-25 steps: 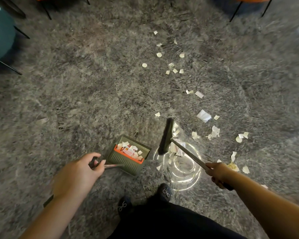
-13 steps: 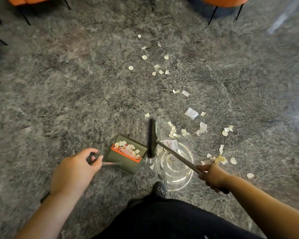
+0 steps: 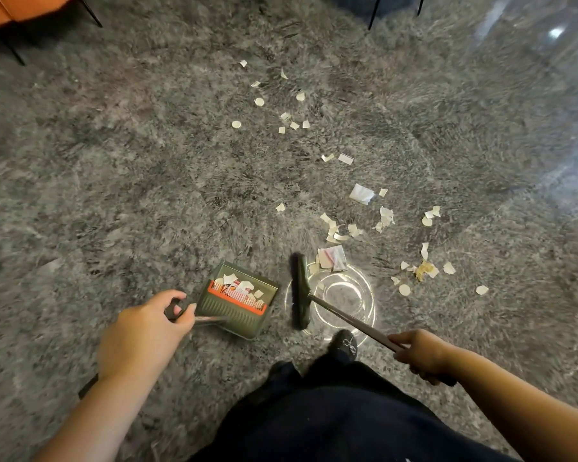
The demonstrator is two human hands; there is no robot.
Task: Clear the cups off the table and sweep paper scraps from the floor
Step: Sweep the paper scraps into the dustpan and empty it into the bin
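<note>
My left hand (image 3: 141, 335) grips the handle of a green dustpan (image 3: 237, 300) that rests on the grey shag carpet and holds several paper scraps behind its orange comb. My right hand (image 3: 417, 353) grips the metal handle of a dark broom (image 3: 301, 291), whose head stands just right of the dustpan. Paper scraps (image 3: 339, 258) lie right behind the broom head. More scraps (image 3: 384, 218) are scattered to the right and farther up the carpet (image 3: 291, 121).
A round clear glass base (image 3: 351, 288) sits on the carpet under the broom. My dark trousers and a shoe (image 3: 346, 343) are at the bottom. An orange chair (image 3: 20, 6) stands top left, black chair legs (image 3: 376, 8) top right, and glossy floor (image 3: 554, 31) lies beyond.
The broom head has swept leftward toward me and now stands close beside the dustpan. The scraps lie farther behind it. Both hands keep their grips.
</note>
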